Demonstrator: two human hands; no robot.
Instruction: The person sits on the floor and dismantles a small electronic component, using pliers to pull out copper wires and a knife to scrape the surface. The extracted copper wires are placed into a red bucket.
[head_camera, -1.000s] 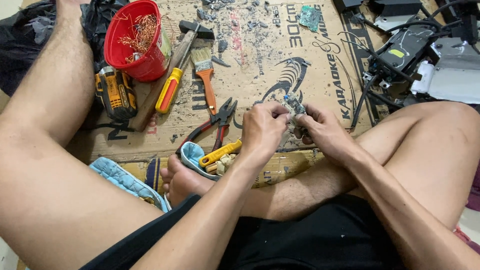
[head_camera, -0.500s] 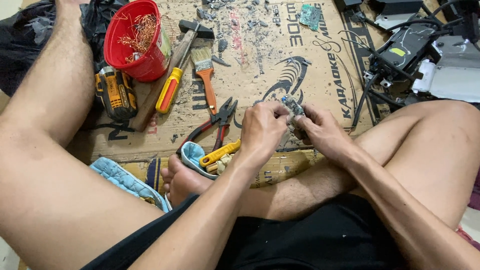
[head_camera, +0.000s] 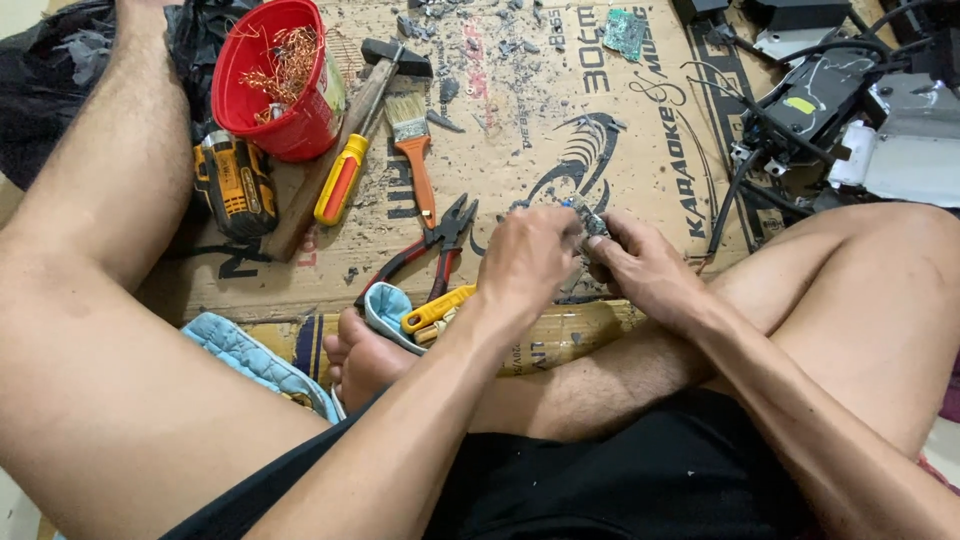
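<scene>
Both hands pinch a small grey metal-and-wire part over the printed cardboard sheet (head_camera: 600, 130).

Head view: the left hand (head_camera: 535, 262) and right hand (head_camera: 640, 268) are curled tight around the small grey part (head_camera: 592, 222), seemingly prying it apart; a firmer twist seems needed. Red-handled pliers (head_camera: 425, 255), a bristly orange-handled brush (head_camera: 412, 145) and a smooth red plastic bucket of copper scraps (head_camera: 285, 80) lie nearby.
</scene>
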